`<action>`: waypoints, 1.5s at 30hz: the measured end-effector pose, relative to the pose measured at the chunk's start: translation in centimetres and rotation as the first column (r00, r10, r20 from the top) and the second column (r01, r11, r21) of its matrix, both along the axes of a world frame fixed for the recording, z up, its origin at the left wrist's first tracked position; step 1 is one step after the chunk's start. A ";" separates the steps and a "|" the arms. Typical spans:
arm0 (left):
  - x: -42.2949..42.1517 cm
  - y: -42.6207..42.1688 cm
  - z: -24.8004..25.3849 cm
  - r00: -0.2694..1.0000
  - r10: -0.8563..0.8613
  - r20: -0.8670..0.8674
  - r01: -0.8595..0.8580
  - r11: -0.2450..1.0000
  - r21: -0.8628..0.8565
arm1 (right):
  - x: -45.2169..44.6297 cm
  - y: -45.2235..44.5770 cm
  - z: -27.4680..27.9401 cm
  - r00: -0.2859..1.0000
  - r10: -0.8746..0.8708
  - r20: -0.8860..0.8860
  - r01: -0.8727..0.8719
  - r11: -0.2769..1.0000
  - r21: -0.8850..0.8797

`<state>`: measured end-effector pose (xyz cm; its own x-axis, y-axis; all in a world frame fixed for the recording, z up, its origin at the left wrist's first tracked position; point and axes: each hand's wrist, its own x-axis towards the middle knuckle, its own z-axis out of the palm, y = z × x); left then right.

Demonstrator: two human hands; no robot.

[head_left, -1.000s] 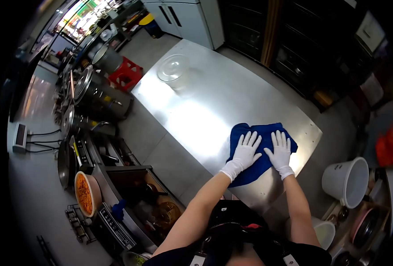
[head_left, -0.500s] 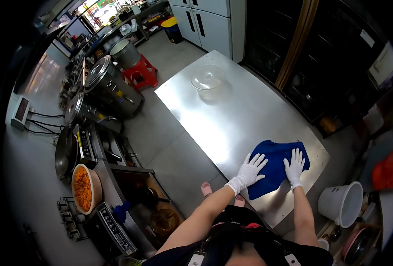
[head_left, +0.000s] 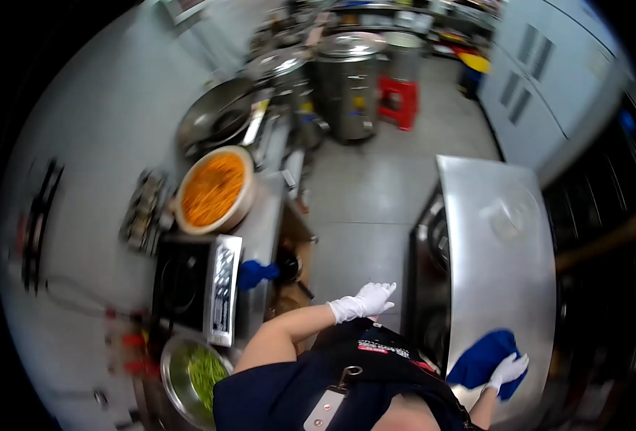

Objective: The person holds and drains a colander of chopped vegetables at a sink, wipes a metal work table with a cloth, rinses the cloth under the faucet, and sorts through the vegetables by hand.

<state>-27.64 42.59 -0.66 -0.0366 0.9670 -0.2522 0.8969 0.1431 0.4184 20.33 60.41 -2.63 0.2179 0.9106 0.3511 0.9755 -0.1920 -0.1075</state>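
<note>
My left hand, in a white glove, is held in the air in front of my body, over the floor between the left counter and the steel table. Its fingers are somewhat apart and nothing shows in them. At the near end of the table, my right hand, gloved in white too, rests on a crumpled blue cloth. A clear round container stands toward the table's far end, blurred.
Along the left are a bowl of orange shreds, an induction cooker, a small blue cloth and a metal bowl of green strips. Tall steel pots and a red stool stand ahead.
The view has swung left. My left hand has come off the blue cloth and away from the table. My right hand has stayed on the cloth, which is now more bunched.
</note>
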 end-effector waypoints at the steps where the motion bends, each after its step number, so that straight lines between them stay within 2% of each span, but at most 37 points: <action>1: -1.9 -1.6 0.0 0.996 0.079 0.031 -0.078 0.996 -0.031 | -2.7 1.9 0.4 0.987 0.139 -0.081 -0.133 0.988 0.077; 2: -3.5 -3.2 0.7 0.984 0.174 0.031 -0.172 0.984 -0.047 | -5.8 2.7 1.2 0.952 0.266 -0.153 -0.242 0.957 0.157; 3: -4.9 -4.7 1.6 0.967 0.254 0.030 -0.252 0.965 -0.066 | -9.8 3.9 1.6 0.864 0.412 -0.290 -0.352 0.905 0.238; 5: -6.8 -7.7 2.5 0.913 0.408 0.019 -0.406 0.911 -0.078 | -18.8 5.3 3.5 0.629 0.633 -0.451 -0.597 0.765 0.240; 6: -7.3 -9.1 3.5 0.875 0.483 0.038 -0.479 0.874 -0.086 | -23.2 5.5 4.3 0.500 0.666 -0.553 -0.708 0.682 0.183; 8: -8.0 -11.8 3.7 0.798 0.599 0.063 -0.597 0.801 -0.044 | -30.3 6.8 2.3 0.274 0.714 -0.644 -0.868 0.472 0.154; 10: -7.8 -14.4 3.5 0.707 0.703 0.076 -0.706 0.707 0.031 | -37.3 5.6 1.8 0.130 0.686 -0.716 -0.974 0.225 0.038; 12: -6.8 -16.9 3.4 0.580 0.807 0.110 -0.815 0.575 0.075 | -42.9 3.5 1.7 0.037 0.605 -0.795 -0.997 -0.036 -0.073; 14: -5.8 -18.9 3.7 0.435 0.887 0.157 -0.900 0.425 0.095 | -47.4 1.2 1.0 -0.139 0.699 -0.702 -0.943 -0.310 -0.122; 16: -4.5 -20.5 5.1 0.239 0.948 0.211 -0.971 0.235 0.044 | -51.1 -0.1 -2.0 -0.269 0.689 -0.673 -0.770 -0.574 -0.279; 18: -3.2 -21.7 6.6 0.033 0.973 0.229 -0.998 0.045 -0.048 | -54.5 -3.0 -0.1 -0.366 0.738 -0.567 -0.518 -0.668 -0.535; 19: -2.4 -22.2 7.1 -0.044 0.980 0.195 -0.998 -0.035 -0.047 | -56.1 -4.0 0.2 -0.495 0.700 -0.515 -0.402 -0.710 -0.578; 20: -1.0 -22.6 6.3 -0.115 0.976 0.186 -0.987 -0.134 0.093 | -57.6 -4.7 -0.2 -0.581 0.653 -0.485 -0.287 -0.723 -0.629; 22: 1.2 -23.6 5.6 -0.300 0.931 0.209 -0.941 -0.325 0.096 | -60.8 -6.2 -0.8 -0.697 0.540 -0.472 -0.105 -0.728 -0.678; 23: 2.0 -23.8 6.2 -0.443 0.881 0.168 -0.896 -0.438 -0.066 | -62.3 -6.9 -0.5 -0.722 0.495 -0.484 -0.077 -0.752 -0.654; 24: 3.1 -23.9 6.5 -0.559 0.800 0.217 -0.828 -0.553 -0.093 | -63.9 -7.7 -0.4 -0.743 0.449 -0.496 -0.048 -0.775 -0.630; 26: 5.5 -24.2 5.5 -0.644 0.726 0.240 -0.747 -0.664 0.004 | -66.9 -8.8 -0.8 -0.791 0.398 -0.465 -0.068 -0.812 -0.579; 27: 6.6 -24.2 5.3 -0.714 0.664 0.223 -0.687 -0.725 -0.043 | -68.3 -9.3 -0.9 -0.808 0.380 -0.450 -0.064 -0.816 -0.574; 28: 7.8 -24.1 4.4 -0.759 0.605 0.238 -0.626 -0.780 -0.012 | -69.5 -10.2 -0.5 -0.824 0.362 -0.435 -0.061 -0.821 -0.567; 31: 10.9 -23.5 3.9 -0.835 0.436 0.335 -0.464 -0.886 -0.002 | -71.8 -12.6 -0.1 -0.860 0.294 -0.418 0.021 -0.797 -0.604; 33: 12.4 -23.5 4.6 -0.865 0.326 0.382 -0.365 -0.931 -0.031 | -72.4 -14.9 0.8 -0.860 0.230 -0.456 0.120 -0.776 -0.619; 36: 15.6 -25.6 3.0 -0.850 0.012 0.527 -0.136 -0.971 -0.197 | -71.1 -18.9 2.5 -0.827 0.114 -0.550 0.270 -0.778 -0.567; 39: 16.6 -27.0 5.9 -0.702 -0.227 0.675 -0.049 -0.930 -0.363 | -68.7 -23.9 3.9 -0.820 -0.004 -0.573 0.404 -0.713 -0.573; 41: 17.2 -28.2 6.9 -0.697 -0.259 0.669 -0.046 -0.915 -0.402 | -66.7 -26.8 4.2 -0.823 -0.044 -0.567 0.458 -0.641 -0.616; 44: 17.8 -31.8 7.3 -0.644 -0.328 0.691 -0.010 -0.900 -0.436 | -63.2 -31.6 7.1 -0.469 0.116 -0.875 0.525 -0.761 -0.382; 45: 18.0 -33.4 7.3 -0.619 -0.353 0.702 0.007 -0.895 -0.445 | -62.0 -33.4 5.4 -0.161 0.158 -0.974 0.513 -0.830 -0.219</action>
<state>-9.65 9.23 6.68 -0.1691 -0.7846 -0.5965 -0.2254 -0.5584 0.7983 -41.71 27.00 2.81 0.1355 -0.9093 -0.3935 -0.1645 0.3710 -0.9139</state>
